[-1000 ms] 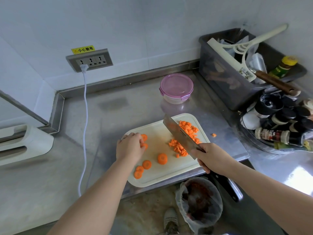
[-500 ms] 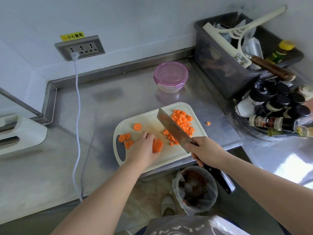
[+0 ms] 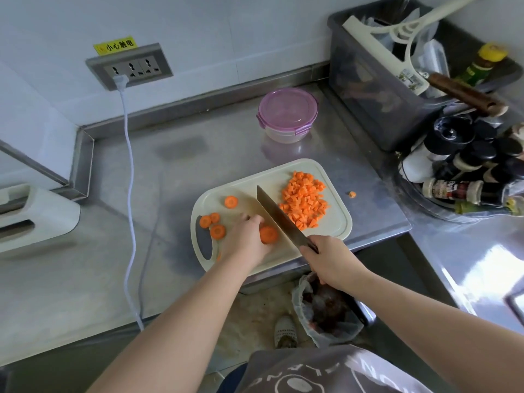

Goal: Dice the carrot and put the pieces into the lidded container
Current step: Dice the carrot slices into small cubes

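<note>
Left hand (image 3: 245, 242) has brought a carrot round (image 3: 268, 234) beside the knife (image 3: 279, 215) and pinches it; right hand (image 3: 330, 260) is wrapped round the handle. Diced pieces (image 3: 304, 201) lie right of the blade on the cutting board (image 3: 337, 222). Four slices (image 3: 217, 231) wait at left, so dicing continues, with the lidded container (image 3: 287, 114) closed at the far side.

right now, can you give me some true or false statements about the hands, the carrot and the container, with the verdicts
1. The right hand grips the knife. True.
2. The lidded container stands open. False: its purple lid is on.
3. The diced carrot lies on the cutting board, right of the blade. True.
4. The left hand is empty. False: it holds a carrot round on the board beside the blade.
5. One carrot bit lies on the counter, off the board. True.
</note>
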`<state>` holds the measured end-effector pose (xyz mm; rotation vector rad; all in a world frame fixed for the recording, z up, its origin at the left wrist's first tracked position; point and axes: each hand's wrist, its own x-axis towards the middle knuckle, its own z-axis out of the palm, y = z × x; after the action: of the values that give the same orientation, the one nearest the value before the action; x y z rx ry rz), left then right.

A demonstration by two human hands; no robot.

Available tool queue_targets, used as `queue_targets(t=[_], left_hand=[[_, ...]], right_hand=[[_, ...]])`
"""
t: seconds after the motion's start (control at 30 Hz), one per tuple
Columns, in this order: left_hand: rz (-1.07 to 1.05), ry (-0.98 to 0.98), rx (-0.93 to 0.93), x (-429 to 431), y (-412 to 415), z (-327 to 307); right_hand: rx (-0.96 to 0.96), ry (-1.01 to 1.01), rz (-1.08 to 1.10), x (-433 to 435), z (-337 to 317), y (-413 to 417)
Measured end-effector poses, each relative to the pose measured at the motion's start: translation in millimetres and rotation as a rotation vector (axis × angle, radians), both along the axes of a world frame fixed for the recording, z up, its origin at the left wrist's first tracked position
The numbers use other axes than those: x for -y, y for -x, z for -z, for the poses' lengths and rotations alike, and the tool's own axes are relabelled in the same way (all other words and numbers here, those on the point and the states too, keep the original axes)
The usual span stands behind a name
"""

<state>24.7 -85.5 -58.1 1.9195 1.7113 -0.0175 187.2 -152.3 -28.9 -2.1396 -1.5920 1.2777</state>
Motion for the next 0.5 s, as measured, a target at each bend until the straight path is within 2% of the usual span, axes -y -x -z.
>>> queue_targets(t=[0.2, 0.33, 0.43, 0.5], left_hand=[[-0.073, -0.007, 0.034, -1.2, -5.1, -3.1], [-0.140, 0.118, 0.046, -11.7, -8.3, -5.5], [-0.094, 0.151, 0.034, -15.4, -7.9, -8.7], [-0.046, 0.097, 0.050, -16.3, -7.1, -12.1]], right_hand=[[-0.021, 0.019, -0.009, -1.1, 0.7, -0.7], [-0.028, 0.034, -0.009, -3.8, -0.8, -1.5], [-0.049, 0.050, -0.014, -6.2, -4.6, -2.3], [-0.058, 0.063, -0.010, -6.9, -6.9, -2.7]])
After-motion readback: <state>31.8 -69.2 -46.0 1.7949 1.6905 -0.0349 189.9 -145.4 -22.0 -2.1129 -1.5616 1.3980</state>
